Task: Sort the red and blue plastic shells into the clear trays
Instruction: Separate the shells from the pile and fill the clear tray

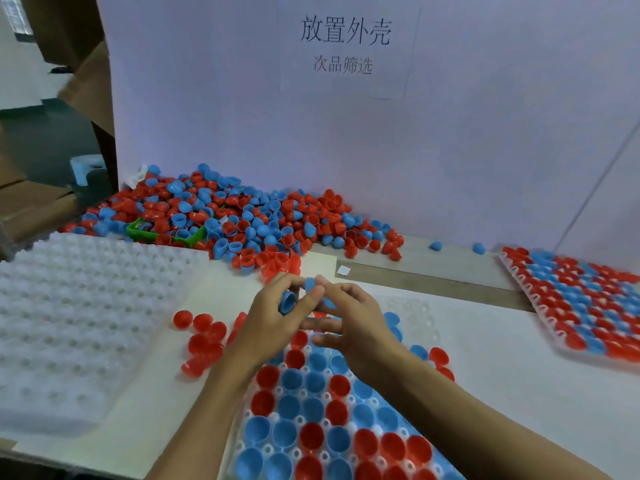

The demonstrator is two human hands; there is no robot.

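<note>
Seen from the head camera, two bare hands are held together above a white table. A blue shell is pinched in the curled fingers of the left hand, its open mouth turned up and toward the camera, its axis tilted away to the upper left. A second blue shell is gripped at the fingertips of the right hand, with another bit of blue seen against that palm; which way these point cannot be told.

Directly beneath the hands a clear tray is laid, its long side running from near the camera away toward the far right. Its near pockets are filled with red and blue shells seated dome up; its far pockets are bare.

A few loose red shells are scattered on the table just left of this tray. Farther left, a stack of unfilled clear trays is seen. At the far right a filled tray is set well apart. Along the back, a large mixed pile of shells is heaped against a white board printed with Chinese characters, and a green bin is half buried in it.
</note>
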